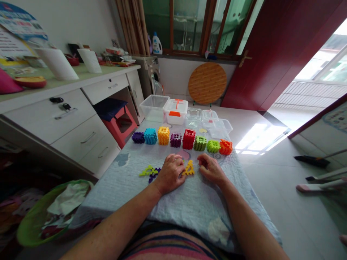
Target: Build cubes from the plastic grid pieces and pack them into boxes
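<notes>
My left hand (170, 174) rests over the middle of the table, fingers bent, at the left edge of a yellow triangular piece (189, 168). What lies under its palm is hidden. Just right of the yellow piece, my right hand (210, 167) is curled, its fingertips near the thumb; whether something small is between them I cannot make out. Left of my left hand lie a lime green triangular piece (148, 170) and a purple piece (153, 177), partly covered. Behind the hands stands a row of stacked pieces, among them blue (150, 136), yellow (163, 135), red (189, 139) and orange (226, 147).
Beyond the row are an open clear bin (154, 104), a lidded box with orange latches (176, 112) and further clear containers (217, 126). A cloth (121, 195) covers the table. At left are a cabinet (78, 141), a red stool (119, 122) and a green basket (29, 224).
</notes>
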Action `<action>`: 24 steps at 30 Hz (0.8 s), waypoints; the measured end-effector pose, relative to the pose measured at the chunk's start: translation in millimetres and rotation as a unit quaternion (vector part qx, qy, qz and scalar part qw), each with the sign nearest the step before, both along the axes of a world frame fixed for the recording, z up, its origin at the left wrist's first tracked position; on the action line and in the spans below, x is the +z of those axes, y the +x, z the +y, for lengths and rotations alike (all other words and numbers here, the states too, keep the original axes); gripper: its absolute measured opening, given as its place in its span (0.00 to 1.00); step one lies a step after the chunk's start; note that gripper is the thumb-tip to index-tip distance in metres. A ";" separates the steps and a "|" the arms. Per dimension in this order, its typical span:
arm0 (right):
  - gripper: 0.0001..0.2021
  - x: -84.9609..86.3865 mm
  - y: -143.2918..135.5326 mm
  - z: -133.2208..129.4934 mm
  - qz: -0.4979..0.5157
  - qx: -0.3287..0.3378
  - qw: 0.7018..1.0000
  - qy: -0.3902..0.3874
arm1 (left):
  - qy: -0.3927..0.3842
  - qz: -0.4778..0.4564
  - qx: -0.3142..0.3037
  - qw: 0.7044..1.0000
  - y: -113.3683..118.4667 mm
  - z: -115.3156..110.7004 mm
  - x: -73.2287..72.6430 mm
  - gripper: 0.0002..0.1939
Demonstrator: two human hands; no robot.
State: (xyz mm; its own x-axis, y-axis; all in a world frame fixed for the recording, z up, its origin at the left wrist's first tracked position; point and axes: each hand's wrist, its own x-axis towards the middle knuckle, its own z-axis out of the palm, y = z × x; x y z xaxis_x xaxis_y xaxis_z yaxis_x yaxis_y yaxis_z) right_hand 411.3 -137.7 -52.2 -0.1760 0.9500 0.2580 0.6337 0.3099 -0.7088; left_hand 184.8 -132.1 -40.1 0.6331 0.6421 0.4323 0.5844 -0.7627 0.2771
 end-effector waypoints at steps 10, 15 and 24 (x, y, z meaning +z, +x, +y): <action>0.14 2.8 0.7 -1.6 -0.002 0.004 1.000 -0.006 | 0.068 -0.060 0.113 0.990 -38.4 36.9 53.0 0.03; 0.14 4.2 0.4 -2.1 0.000 0.011 1.000 -0.009 | 0.081 -0.031 0.215 0.973 -60.9 93.7 73.6 0.06; 0.14 5.3 1.3 -2.4 -0.009 0.011 1.000 -0.006 | 0.090 0.017 0.255 0.963 -70.3 131.9 63.8 0.07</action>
State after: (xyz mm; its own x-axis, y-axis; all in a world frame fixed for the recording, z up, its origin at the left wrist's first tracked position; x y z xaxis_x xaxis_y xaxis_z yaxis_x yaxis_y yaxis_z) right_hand 412.6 -140.1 -46.8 -0.2007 0.9489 0.2435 0.6391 0.3152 -0.7016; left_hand 114.6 -0.1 23.7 0.2720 0.7899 0.5496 0.9019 -0.4085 0.1407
